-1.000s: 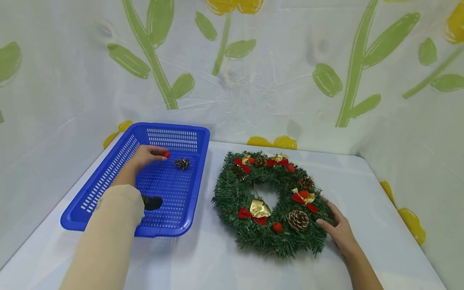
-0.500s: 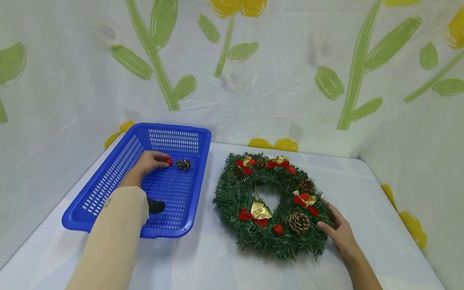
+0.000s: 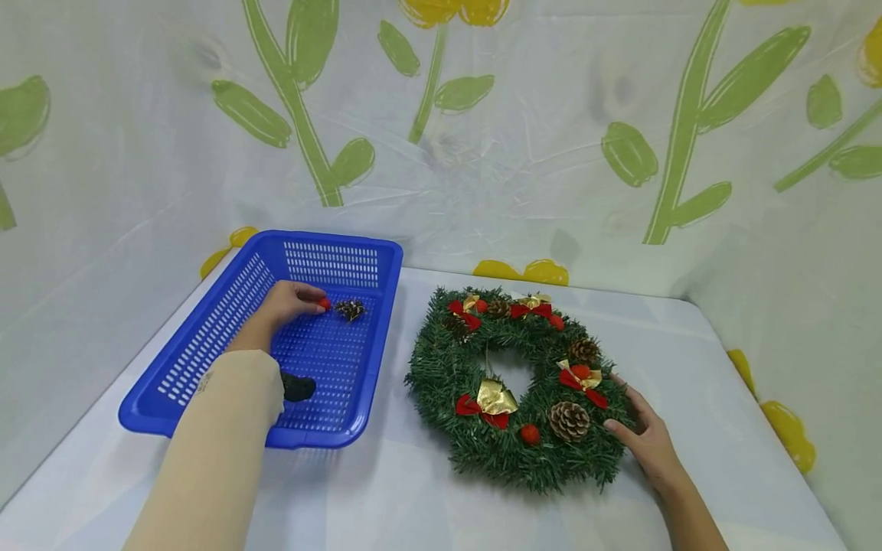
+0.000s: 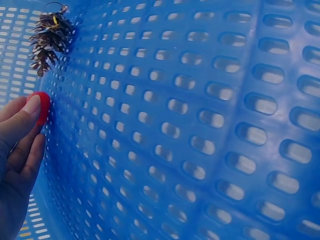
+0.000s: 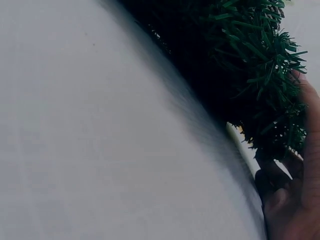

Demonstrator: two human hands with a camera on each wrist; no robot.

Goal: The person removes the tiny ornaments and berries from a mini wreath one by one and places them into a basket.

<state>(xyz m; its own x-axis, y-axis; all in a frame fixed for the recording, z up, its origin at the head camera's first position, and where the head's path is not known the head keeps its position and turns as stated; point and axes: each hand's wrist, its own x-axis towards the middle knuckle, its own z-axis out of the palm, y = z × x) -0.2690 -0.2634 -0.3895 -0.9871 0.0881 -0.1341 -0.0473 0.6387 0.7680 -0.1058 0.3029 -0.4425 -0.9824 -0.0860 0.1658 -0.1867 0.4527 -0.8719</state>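
Observation:
My left hand (image 3: 285,304) is down inside the blue basket (image 3: 374,363), pinching a small red ball (image 3: 325,304) between thumb and fingers. In the left wrist view the red ball (image 4: 44,109) shows at the fingertips, close to the basket's perforated floor. A brown pine cone (image 3: 350,309) lies in the basket just right of the ball. My right hand (image 3: 648,444) grips the right outer edge of a green wreath (image 3: 441,367), thumb on top. In the right wrist view the fingers reach beneath the wreath's needles (image 5: 250,65).
The wreath bears red and gold bows (image 3: 494,398), pine cones (image 3: 569,422) and red balls (image 3: 530,435). Both wreath and basket rest on a white table (image 3: 386,490). Behind stands a white curtain (image 3: 510,176) printed with flowers. A black object (image 3: 298,387) shows beside the left wrist.
My left hand has moved slightly right and down in the basket with the red ball, nearer the pine cone. The right hand stays at the wreath's edge.

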